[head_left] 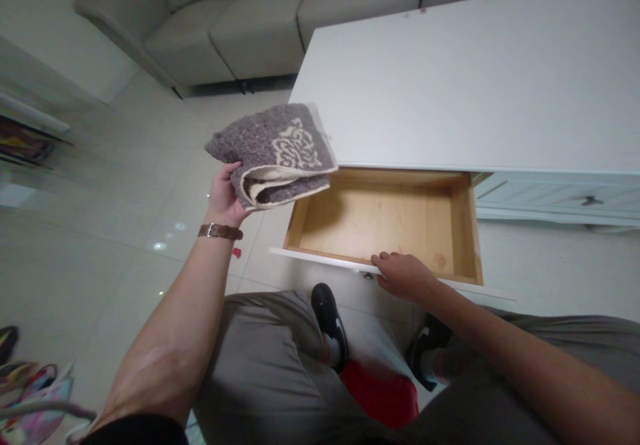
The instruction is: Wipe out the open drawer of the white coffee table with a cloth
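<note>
My left hand [223, 195] grips a folded grey mat [274, 154] with a cream pattern, held in the air just left of an open wooden drawer [463, 222]. The drawer is pulled out of a white low cabinet [450, 78] and its inside is bare wood. My right hand [400, 274] rests on the drawer's white front edge, fingers curled over it near a small knob. A brown watch strap circles my left wrist.
A grey sofa [240, 18] stands beyond the cabinet. Pale glossy floor tiles [100, 232] spread to the left. My knees and black shoes [330, 322] are below the drawer, with something red [385, 392] between them. Colourful bags [30, 398] lie at bottom left.
</note>
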Tool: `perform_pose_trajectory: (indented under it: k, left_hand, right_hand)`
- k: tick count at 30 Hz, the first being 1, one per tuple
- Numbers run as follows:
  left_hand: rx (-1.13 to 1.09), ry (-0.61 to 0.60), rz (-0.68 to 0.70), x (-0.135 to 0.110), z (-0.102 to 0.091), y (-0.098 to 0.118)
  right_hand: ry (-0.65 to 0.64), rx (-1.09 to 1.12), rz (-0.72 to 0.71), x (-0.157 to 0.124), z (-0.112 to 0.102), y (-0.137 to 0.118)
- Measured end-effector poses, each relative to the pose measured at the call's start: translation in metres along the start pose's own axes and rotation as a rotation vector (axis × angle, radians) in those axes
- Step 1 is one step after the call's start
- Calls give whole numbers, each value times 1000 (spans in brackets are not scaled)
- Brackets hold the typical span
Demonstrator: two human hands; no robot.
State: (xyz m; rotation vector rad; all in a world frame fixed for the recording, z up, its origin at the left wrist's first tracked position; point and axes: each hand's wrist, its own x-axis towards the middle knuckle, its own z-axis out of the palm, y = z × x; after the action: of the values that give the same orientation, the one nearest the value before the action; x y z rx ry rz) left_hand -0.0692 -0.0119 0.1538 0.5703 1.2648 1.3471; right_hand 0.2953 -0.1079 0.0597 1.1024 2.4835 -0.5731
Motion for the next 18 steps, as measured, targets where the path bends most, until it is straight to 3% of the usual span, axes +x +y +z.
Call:
perform_pose_trajectory:
  k: [6, 14, 18]
  left_hand:
    - [-95, -31, -84, 12, 0, -12]
    - [-158, -96, 76, 18, 14, -8]
    - [-56, -27, -65, 40, 15, -32]
  right_hand:
    - [3, 0, 5, -2, -2, -1]
    - [8, 0, 0, 0, -1, 0]
    - [6, -4, -9, -1, 0, 0]
